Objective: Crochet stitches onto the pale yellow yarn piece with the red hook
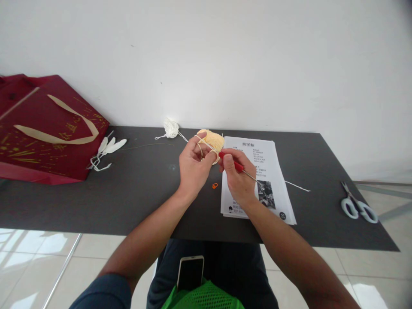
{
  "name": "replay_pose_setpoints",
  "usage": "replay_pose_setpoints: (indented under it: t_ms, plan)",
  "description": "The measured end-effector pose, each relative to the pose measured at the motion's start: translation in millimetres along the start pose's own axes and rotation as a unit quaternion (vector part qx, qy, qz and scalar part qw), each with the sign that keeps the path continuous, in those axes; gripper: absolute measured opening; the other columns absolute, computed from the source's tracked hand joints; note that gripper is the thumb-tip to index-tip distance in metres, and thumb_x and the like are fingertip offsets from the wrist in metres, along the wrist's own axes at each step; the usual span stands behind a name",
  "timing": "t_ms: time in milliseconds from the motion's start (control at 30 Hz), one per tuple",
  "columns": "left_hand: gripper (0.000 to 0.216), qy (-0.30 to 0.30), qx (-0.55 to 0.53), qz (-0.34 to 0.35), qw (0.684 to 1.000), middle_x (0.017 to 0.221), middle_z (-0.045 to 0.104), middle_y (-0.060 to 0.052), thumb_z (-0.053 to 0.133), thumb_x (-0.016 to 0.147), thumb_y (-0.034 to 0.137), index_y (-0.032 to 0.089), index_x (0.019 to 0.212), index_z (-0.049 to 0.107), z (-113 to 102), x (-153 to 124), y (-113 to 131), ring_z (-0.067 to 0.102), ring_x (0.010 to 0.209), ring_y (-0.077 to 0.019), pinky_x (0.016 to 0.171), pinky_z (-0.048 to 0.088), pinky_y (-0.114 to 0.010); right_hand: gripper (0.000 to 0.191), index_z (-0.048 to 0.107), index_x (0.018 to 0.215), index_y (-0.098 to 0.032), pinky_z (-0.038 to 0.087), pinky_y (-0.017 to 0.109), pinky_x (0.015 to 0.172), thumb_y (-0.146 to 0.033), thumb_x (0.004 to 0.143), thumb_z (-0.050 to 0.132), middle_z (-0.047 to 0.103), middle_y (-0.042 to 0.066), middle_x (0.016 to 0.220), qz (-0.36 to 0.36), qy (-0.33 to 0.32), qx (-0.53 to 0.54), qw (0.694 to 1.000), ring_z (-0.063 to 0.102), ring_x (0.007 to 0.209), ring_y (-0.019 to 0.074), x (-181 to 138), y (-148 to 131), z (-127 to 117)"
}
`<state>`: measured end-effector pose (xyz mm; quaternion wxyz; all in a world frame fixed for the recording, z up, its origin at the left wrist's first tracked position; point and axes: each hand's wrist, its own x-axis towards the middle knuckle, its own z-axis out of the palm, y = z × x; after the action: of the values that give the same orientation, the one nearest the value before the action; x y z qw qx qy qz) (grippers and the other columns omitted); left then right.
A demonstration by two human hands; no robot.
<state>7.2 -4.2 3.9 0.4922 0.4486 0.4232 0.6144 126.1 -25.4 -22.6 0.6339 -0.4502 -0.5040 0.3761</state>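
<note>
My right hand [240, 176] is closed around a crochet hook [236, 163] with a red grip; its metal shaft points down to the right, over the paper. Strands of yarn [207, 141] run over the fingers of my left hand [195, 163], which is closed on the yarn, thumb against fingers. Both hands meet above the table. Just behind them lies a pale yellow yarn ball [212, 138], partly covered by my left fingers. The small piece between my fingertips is mostly hidden. Below, an orange stitch marker [215, 186] lies on the table.
Printed sheets [234, 201] lie under my right hand. Scissors [357, 204] rest near the right edge of the dark table [144, 189]. A white yarn ball [171, 128] sits at the back. A dark red gift bag [48, 133] and white feather-like pieces [109, 146] are at left. A phone [190, 272] rests on my lap.
</note>
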Motion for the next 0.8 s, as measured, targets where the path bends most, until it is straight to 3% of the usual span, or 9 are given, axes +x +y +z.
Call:
replay_pose_setpoints:
  t_ms: [233,533,700,800]
  plan:
    - [0.051,0.002,-0.026,-0.011,1.0,0.078,0.065,0.005,0.075,0.078,0.018,0.021,0.126,0.058,1,0,0,0.062,0.07,-0.0095,0.074,0.05,-0.026,0.017,0.077,0.103,-0.03,0.057,0.03,0.066,-0.04,0.09,0.074,0.072,-0.002,0.083,-0.008,0.003,0.042,0.999,0.064,0.067,0.0129,-3,4,3]
    - [0.055,0.009,0.007,0.007,1.0,0.08,0.063,0.004,0.074,0.078,0.017,0.02,0.13,0.057,-1,1,0,0.058,0.07,-0.0095,0.069,0.047,-0.024,0.016,0.075,0.091,-0.027,0.055,0.026,0.064,-0.036,0.081,0.083,0.071,-0.002,0.084,0.075,-0.002,0.235,0.969,0.062,0.068,0.0103,4,8,8]
    - [0.057,0.021,0.027,0.003,0.999,0.081,0.061,0.004,0.074,0.076,0.017,0.022,0.13,0.059,-3,1,0,0.055,0.067,-0.0094,0.066,0.046,-0.024,0.026,0.071,0.094,-0.028,0.057,0.025,0.063,-0.035,0.075,0.087,0.071,-0.003,0.085,0.125,-0.009,0.255,0.959,0.063,0.07,0.0109,7,4,6]
    - [0.056,0.026,0.018,0.007,0.999,0.081,0.06,0.005,0.074,0.075,0.017,0.023,0.129,0.06,-3,1,0,0.056,0.068,-0.0095,0.067,0.046,-0.024,0.023,0.07,0.095,-0.028,0.058,0.024,0.065,-0.034,0.079,0.085,0.071,-0.004,0.087,0.135,-0.019,0.259,0.956,0.064,0.072,0.0101,8,4,4]
